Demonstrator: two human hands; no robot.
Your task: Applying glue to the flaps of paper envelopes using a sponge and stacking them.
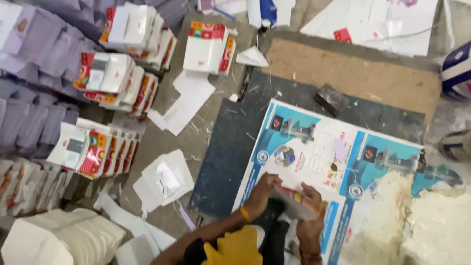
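— What have you got in your hands right now?

— A small folded card piece (293, 202), white with a bit of red and yellow at one edge. Both hands are on it. My left hand (261, 190) is curled over its end at about ten o'clock; my right hand (310, 206) pinches the other end at about four o'clock, fingers closed round it.

— Which way does it lie?

— Its long axis slants from upper left down to lower right, bridging the two hands. It sits between them, touching both, so neither hand is really nearer. The picture is blurred there, so I can't tell how firmly each finger presses.

— What is under it?

— A big printed sheet (319, 152), blue and white with pictures on it, spread flat over a dark board (230, 162). At three o'clock from my right hand, crumpled pale stuff (392, 216) covers the sheet's corner.

— And further out?

— At nine o'clock, loose white flat pieces (164, 179) lie on the floor. Beyond them, rows of finished boxes (105, 149), white with red and yellow ends, lean against one another. At twelve o'clock a small dark block (332, 98) rests on the board near a brown panel (353, 73), and one more stack of boxes (208, 46) stands far off at eleven o'clock. Pale purple packets (34, 73) fill the far left.
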